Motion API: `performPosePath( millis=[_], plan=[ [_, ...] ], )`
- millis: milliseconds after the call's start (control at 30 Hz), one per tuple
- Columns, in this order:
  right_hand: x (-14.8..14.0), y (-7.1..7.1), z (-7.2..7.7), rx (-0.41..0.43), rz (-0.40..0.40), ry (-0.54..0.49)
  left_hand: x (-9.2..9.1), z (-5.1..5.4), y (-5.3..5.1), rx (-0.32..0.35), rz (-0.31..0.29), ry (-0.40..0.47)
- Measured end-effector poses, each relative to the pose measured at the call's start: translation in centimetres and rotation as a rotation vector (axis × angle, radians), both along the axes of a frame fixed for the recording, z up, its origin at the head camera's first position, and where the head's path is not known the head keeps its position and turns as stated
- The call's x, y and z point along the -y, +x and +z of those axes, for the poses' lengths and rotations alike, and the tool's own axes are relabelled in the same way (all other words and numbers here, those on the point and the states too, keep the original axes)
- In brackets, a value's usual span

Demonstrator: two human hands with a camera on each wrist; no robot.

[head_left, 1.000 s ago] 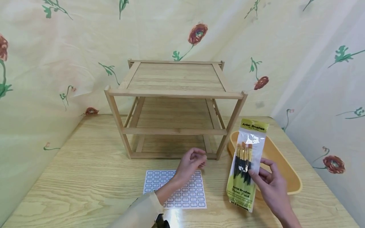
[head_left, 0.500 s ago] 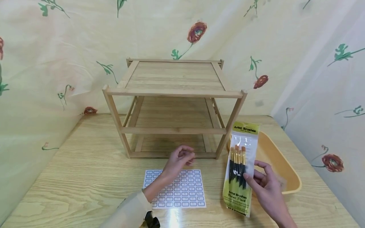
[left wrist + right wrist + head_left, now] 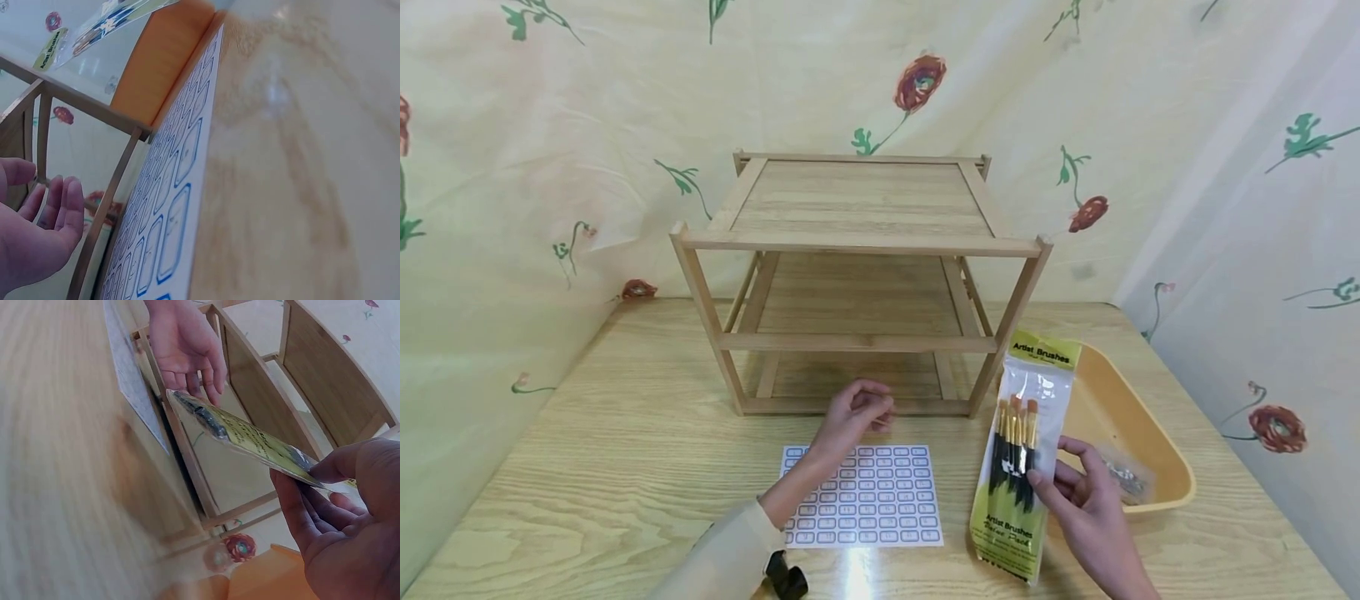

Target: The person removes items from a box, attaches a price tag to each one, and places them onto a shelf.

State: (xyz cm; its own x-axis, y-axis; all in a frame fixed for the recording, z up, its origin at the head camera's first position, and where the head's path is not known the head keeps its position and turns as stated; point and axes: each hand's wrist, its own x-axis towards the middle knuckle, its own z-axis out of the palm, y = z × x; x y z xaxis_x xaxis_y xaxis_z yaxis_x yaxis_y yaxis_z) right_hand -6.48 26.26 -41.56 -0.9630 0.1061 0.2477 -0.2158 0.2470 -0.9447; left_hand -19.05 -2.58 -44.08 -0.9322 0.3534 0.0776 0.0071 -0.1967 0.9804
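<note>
My right hand (image 3: 1093, 508) pinches a flat packet of artist brushes (image 3: 1026, 454) by its right edge, thumb on the front and fingers behind. Dark-handled brushes show through the clear plastic, between yellow-green ends. The packet is held nearly upright, leaning a little, in front of the orange tray. With fingers loosely curled and nothing in them, my left hand (image 3: 850, 421) hovers above the far edge of a sheet of printed labels (image 3: 880, 500). The left wrist view shows the same left hand (image 3: 40, 225) with its fingers apart from the sheet. The packet (image 3: 244, 437) appears edge-on in the right wrist view.
A three-tier wooden rack (image 3: 865, 246) stands behind the sheet on the wood-grain table (image 3: 625, 467). At right lies the orange tray (image 3: 1138, 417), partly hidden by the packet, with a small clear bag (image 3: 1126, 479) inside. A flower-patterned cloth (image 3: 820, 75) hangs behind.
The packet and right hand have moved left and slightly down, uncovering the clear bag in the tray. My left hand has drifted left, away from the packet.
</note>
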Motion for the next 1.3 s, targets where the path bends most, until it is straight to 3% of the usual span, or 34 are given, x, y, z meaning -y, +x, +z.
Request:
performPosePath(
  millis=[267,433,633,900,1133,1300],
  plan=[
    [0.5,0.7,-1.4,0.024,-0.001,-0.064,0.3,-0.1,0.0,-0.007,-0.005,0.010],
    [0.6,1.0,-2.0,0.008,0.008,-0.042,0.5,0.0,0.0,-0.002,-0.007,0.006],
    [1.0,1.0,-2.0,0.030,0.005,0.003,0.7,-0.1,0.0,-0.003,0.000,-0.005],
    [1.4,0.7,-1.6,0.150,-0.002,0.043,0.8,-0.3,-0.2,0.020,-0.001,0.001],
    [1.5,0.5,-1.8,0.158,0.032,0.073,0.9,-0.4,-0.2,0.020,-0.001,0.006],
    [1.2,0.2,-2.0,0.137,0.099,0.091,0.9,-0.5,-0.2,0.012,-0.002,0.007]
  ],
)
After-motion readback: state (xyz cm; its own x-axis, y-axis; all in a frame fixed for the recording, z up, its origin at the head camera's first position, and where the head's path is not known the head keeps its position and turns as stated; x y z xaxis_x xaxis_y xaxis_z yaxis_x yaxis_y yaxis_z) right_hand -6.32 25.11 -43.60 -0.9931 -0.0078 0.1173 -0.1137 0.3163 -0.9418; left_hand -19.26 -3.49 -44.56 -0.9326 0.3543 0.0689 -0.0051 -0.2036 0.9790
